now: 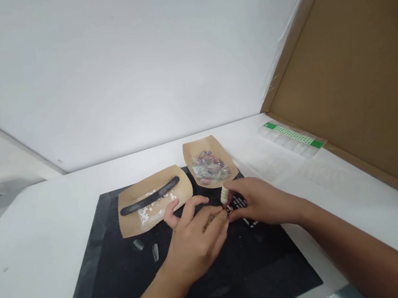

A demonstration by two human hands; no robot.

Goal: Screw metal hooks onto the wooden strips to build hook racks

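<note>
My right hand is closed around a small tool with a cream, ribbed handle. The handle stands nearly upright, its lower end by my left fingertips. My left hand reaches in from the other side, thumb and index finger pinched at that end, other fingers raised. Whatever those fingertips grip is too small and covered to make out. Partly under my right hand lies a black piece with white rectangles. Left of my left hand, a clear nail tip and another clear nail tip lie on the black mat.
A brown paper tray holds a black nail file and white bits. Behind my hands, a second paper tray contains small clear bags. At right are a clear case with a green label and a tall cardboard panel.
</note>
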